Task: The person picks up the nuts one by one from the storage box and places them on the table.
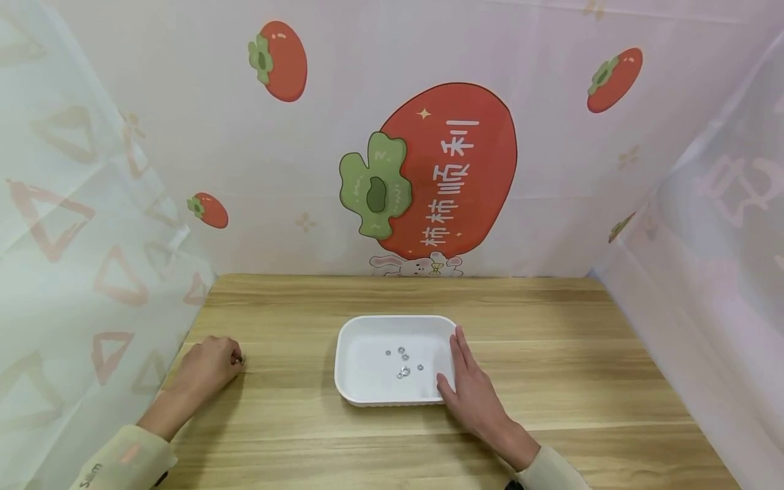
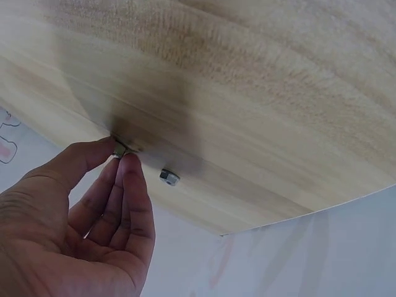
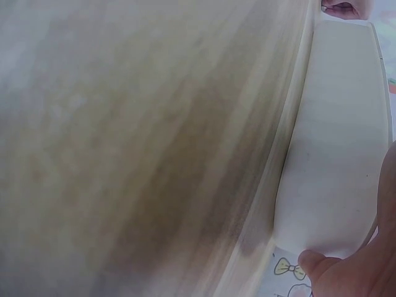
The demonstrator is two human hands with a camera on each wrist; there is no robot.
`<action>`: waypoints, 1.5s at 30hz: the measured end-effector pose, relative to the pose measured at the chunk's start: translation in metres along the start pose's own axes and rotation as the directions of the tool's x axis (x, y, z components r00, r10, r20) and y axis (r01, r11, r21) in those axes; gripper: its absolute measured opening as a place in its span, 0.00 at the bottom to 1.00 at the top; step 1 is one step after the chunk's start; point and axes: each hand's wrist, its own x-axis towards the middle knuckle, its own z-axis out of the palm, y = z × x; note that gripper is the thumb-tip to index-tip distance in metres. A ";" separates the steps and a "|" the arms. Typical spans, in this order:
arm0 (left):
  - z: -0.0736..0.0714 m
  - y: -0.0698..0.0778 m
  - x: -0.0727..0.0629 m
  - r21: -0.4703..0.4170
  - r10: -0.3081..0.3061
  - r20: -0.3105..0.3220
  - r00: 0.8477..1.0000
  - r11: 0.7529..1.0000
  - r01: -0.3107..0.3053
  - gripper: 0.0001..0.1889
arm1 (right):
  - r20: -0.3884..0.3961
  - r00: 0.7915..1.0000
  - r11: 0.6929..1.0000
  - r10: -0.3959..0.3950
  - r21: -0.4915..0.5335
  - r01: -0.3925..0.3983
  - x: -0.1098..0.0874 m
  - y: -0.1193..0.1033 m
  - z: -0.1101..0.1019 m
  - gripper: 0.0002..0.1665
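At the table's left, my left hand (image 1: 209, 365) pinches a small metal nut (image 2: 120, 150) between thumb and fingertips, close to the wood. A second nut (image 2: 169, 177) lies on the table beside those fingers in the left wrist view. In the middle stands a white rectangular tray (image 1: 361, 393) with several small silvery nuts (image 1: 405, 371) scattered on its floor. My right hand (image 1: 476, 400) rests at the tray's right end, fingers straight along the rim and thumb spread apart. The right wrist view shows a fingertip touching the tray's outer wall (image 3: 334, 142).
A wood-grain table (image 1: 551, 354) carries everything. Behind it hangs a pale backdrop (image 1: 245, 150) printed with persimmons. White sheets (image 1: 92, 204) close off the left and right sides.
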 end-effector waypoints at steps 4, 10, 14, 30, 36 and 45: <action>-0.001 0.000 0.000 0.011 0.000 0.012 1.000 1.000 0.000 0.05 | 0.004 1.000 1.000 0.005 -0.001 -0.005 0.000 0.000 0.000 0.48; -0.002 -0.001 -0.001 0.013 -0.011 0.021 1.000 1.000 0.011 0.05 | 0.013 1.000 1.000 0.014 -0.001 -0.014 -0.001 0.000 0.001 0.49; -0.002 -0.002 -0.001 0.018 -0.010 0.015 1.000 1.000 0.010 0.06 | 0.013 1.000 1.000 0.012 0.000 -0.012 -0.001 0.000 0.001 0.48; -0.006 0.006 -0.005 0.047 0.004 -0.098 0.995 0.999 0.001 0.24 | 0.008 1.000 1.000 0.005 0.005 -0.005 0.000 0.002 0.001 0.49; -0.014 0.012 0.001 0.072 0.023 -0.062 0.998 0.997 -0.018 0.10 | 0.007 1.000 1.000 0.004 0.001 -0.004 0.000 0.001 0.001 0.48; -0.020 0.038 0.007 0.030 0.075 -0.104 0.992 0.997 -0.072 0.10 | 0.004 1.000 1.000 -0.005 -0.001 0.005 0.001 0.001 0.000 0.48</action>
